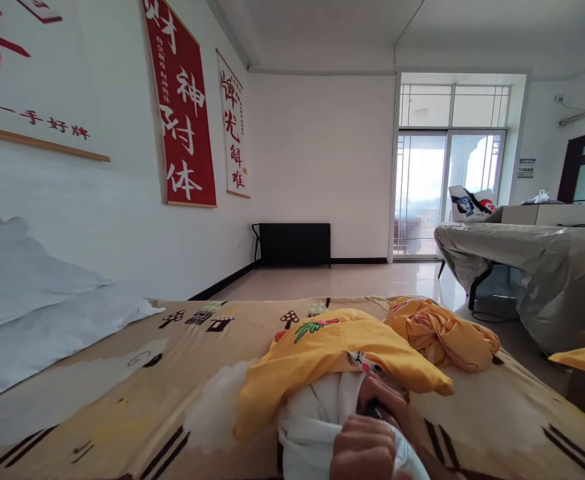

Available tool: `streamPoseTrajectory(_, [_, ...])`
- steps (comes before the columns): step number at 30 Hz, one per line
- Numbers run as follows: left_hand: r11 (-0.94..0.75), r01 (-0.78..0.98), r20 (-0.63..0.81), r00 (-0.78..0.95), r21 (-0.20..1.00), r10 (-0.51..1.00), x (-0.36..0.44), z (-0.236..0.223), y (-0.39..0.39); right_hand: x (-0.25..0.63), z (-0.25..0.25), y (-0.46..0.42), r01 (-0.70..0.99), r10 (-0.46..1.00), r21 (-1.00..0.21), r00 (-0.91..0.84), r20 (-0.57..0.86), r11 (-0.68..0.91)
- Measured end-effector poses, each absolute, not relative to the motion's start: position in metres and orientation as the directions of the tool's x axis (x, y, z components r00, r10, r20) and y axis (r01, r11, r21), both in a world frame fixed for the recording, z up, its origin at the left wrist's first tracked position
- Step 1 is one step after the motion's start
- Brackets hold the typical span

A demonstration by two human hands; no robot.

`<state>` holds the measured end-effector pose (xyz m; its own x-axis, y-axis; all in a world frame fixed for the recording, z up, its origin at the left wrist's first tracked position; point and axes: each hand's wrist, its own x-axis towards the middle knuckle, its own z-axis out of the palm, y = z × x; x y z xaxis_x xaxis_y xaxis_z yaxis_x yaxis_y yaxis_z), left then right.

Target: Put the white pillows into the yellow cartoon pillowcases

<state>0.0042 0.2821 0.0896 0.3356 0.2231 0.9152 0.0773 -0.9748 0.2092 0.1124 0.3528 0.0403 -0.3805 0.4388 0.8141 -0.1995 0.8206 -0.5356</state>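
A yellow pillowcase with a printed palm tree lies on the bed in front of me, with a white pillow sticking out of its open end. My left hand is a closed fist gripping the white pillow at the bottom edge of the view. Just above it, my right hand has its fingers curled at the mouth of the pillowcase, pinching the yellow fabric against the pillow. Another crumpled yellow cloth lies just beyond, to the right.
The bed has a beige patterned sheet, and white bedding is piled against the left wall. A table under a grey cover stands at the right. Red and white banners hang on the wall, and a black bench stands at the far wall.
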Motion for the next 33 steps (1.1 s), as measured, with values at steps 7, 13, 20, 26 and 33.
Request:
streamPoseTrajectory(7, [-0.769,0.303,0.824,-0.282,0.563,0.492,0.009,0.116,0.269,0.142,0.121,0.338,-0.521,0.552,-0.611,-0.287,0.783,0.596])
streamPoseTrajectory(13, [-0.857,0.483,0.982,-0.024,0.177,0.190,-0.001,0.102,0.253,0.122,0.095,0.300,-0.299,0.560,-0.725,-0.477,0.677,0.621])
streamPoseTrajectory(20, [-0.787,0.616,0.962,0.196,0.028,0.188,-0.007,0.107,0.252,0.113,0.078,0.303,-0.155,0.445,-0.665,-0.630,0.636,0.731])
streamPoseTrajectory(26, [-0.802,0.491,0.905,0.061,0.341,0.422,-0.009,0.094,0.258,0.116,0.078,0.303,-0.160,0.459,-0.677,-0.622,0.634,0.718])
streamPoseTrajectory(33, [-0.827,0.291,0.877,-0.176,0.481,0.448,-0.006,0.085,0.267,0.113,0.071,0.307,-0.110,0.482,-0.688,-0.633,0.605,0.718])
